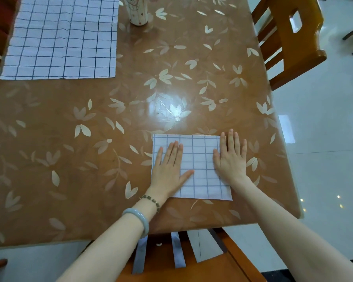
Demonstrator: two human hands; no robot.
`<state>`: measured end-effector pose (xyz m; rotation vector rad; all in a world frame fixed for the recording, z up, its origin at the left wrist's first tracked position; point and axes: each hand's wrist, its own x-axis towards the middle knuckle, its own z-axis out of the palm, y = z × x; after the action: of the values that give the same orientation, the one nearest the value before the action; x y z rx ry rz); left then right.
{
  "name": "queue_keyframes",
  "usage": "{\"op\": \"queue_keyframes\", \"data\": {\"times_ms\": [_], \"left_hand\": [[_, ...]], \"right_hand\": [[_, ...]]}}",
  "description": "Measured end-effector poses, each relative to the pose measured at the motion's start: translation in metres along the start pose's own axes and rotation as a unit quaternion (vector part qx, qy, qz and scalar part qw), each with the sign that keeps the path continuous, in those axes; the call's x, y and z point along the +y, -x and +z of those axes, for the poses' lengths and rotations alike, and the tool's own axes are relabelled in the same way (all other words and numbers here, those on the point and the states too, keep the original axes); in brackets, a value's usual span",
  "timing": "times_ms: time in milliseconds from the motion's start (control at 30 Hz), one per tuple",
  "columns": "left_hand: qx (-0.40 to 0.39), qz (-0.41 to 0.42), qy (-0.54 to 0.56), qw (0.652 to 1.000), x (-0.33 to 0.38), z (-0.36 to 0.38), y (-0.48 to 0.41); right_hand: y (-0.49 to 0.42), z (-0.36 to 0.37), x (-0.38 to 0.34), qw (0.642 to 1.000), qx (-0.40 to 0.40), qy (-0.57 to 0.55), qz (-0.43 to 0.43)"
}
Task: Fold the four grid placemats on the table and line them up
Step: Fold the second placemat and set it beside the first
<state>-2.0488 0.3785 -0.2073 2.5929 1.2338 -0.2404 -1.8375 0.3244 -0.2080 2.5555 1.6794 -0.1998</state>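
While our left hand [169, 169] and right hand [230, 159] lie spread flat on one folded placemat [200, 159], we count one unfolded placemat [59, 37] and one cup [137, 11].

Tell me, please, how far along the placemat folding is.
Done: one folded placemat lies near the front edge of the table. In hand: the left hand and right hand press flat on it. Left: unfolded grid cloth lies spread at the far left corner; how many mats are there is unclear, and nothing is lined up yet.
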Motion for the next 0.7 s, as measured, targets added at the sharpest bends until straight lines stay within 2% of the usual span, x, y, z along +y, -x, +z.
{"op": "queue_keyframes", "data": {"times_ms": [367, 467, 567, 700], "left_hand": [[0.044, -0.057, -0.055, 0.996, -0.072, -0.004, 0.039], [0.062, -0.057, -0.021, 0.996, -0.058, -0.023, 0.026], [0.038, 0.004, 0.011, 0.999, -0.020, -0.033, 0.002], [0.018, 0.030, -0.023, 0.999, 0.011, -0.019, -0.022]], "right_hand": [[0.001, 0.000, -0.001, 1.000, 0.001, -0.004, -0.004], [0.000, 0.000, -0.001, 1.000, 0.001, -0.007, -0.002], [0.000, 0.000, -0.001, 1.000, -0.002, -0.013, -0.003], [0.000, 0.001, -0.001, 1.000, -0.001, -0.013, -0.001]]}}
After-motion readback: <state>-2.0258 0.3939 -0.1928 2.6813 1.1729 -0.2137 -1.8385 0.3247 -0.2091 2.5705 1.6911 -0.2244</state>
